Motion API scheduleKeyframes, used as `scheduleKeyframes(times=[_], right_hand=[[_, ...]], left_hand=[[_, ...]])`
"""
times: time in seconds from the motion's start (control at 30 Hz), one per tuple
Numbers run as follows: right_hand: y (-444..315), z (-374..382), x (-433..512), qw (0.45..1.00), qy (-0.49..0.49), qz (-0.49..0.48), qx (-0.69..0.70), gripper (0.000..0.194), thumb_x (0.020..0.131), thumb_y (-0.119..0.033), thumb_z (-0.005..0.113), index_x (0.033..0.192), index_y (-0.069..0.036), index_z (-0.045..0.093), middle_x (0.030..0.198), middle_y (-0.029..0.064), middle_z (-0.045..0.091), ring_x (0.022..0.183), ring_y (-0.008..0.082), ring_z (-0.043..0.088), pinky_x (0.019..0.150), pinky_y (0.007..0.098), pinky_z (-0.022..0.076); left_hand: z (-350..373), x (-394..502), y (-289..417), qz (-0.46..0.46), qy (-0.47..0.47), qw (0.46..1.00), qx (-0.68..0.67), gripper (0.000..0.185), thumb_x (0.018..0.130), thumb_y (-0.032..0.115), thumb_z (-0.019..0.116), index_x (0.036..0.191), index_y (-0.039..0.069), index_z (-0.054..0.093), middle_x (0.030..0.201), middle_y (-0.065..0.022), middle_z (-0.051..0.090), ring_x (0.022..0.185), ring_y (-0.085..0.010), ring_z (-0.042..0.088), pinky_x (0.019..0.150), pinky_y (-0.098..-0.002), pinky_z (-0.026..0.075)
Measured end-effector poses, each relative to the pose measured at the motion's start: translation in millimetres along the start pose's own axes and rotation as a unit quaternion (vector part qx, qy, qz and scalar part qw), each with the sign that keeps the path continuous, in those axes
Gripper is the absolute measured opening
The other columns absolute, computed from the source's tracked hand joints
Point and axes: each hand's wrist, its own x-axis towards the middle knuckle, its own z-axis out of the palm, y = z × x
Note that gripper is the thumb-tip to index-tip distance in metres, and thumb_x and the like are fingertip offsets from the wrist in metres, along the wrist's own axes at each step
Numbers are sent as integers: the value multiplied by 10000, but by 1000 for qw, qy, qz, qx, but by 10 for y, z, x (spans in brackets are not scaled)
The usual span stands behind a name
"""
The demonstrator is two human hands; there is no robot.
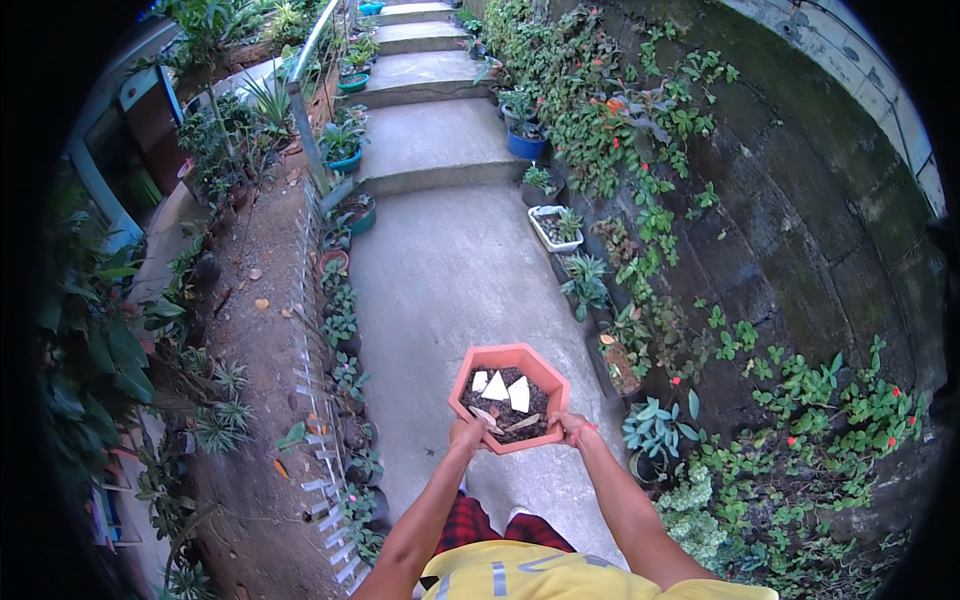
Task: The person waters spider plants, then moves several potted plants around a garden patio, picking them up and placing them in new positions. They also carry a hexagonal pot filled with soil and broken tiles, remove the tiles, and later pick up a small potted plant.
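Note:
A hexagonal terracotta-coloured planter (553, 375) is held up in front of my body, above the concrete path. My left hand (468, 433) grips its near left rim, and my right hand (573, 427) grips the near right rim. Dark soil (517, 420) lies inside. Several flat white pieces (494, 386) rest on the soil towards the far side. Nearer to me are what look like dry leaf or bark pieces (523, 423). My fingers under and behind the rim are partly hidden.
Ahead, the concrete path (442, 255) rises in steps (439, 131). Potted plants line both sides, among them a white rectangular planter (556, 227) and a blue pot (526, 142). A metal handrail (300, 112) and low fence (322, 480) run left; a creeper-covered wall (795, 247) stands right.

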Motion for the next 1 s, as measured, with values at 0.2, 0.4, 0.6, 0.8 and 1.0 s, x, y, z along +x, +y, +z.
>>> scheduleKeyframes(times=[0.2,0.4,0.6,0.8,1.0], right_hand=[[-353,515,-126,1000,19,-3,10,72,598,-7,528,669,2,522,611,85,526,548,203,537,500,342,483],[-629,884,59,997,17,-58,-53,14,604,-11,532,617,-14,526,566,84,528,483,196,526,453,328,471],[-738,1302,35,987,54,-123,-89,38,608,-45,540,590,-14,530,536,75,522,464,175,518,416,308,444],[-901,1444,-89,949,136,-199,-202,91,571,-107,562,585,-17,551,546,57,531,465,146,501,415,280,401],[-1050,1024,-128,935,160,-222,-227,166,545,-172,582,633,-33,600,551,38,546,495,120,492,472,271,387]], left_hand=[[-268,224,401,-17,-9,1000,24,275,652,55,511,892,-78,489,819,-151,550,666,-252,587,511,-354,525],[-567,605,576,-20,-10,1000,3,261,658,80,518,869,-73,501,818,-143,552,680,-251,586,548,-356,523],[-911,918,679,-63,-57,996,-28,215,669,96,547,855,-3,508,774,-96,544,690,-219,567,601,-336,507],[-920,1078,541,-117,-153,979,-66,201,687,93,563,879,52,520,823,-58,552,764,-173,543,716,-298,461],[-461,1126,354,-198,-228,947,-113,186,706,70,496,887,27,498,858,-100,544,806,-198,536,730,-325,453]])
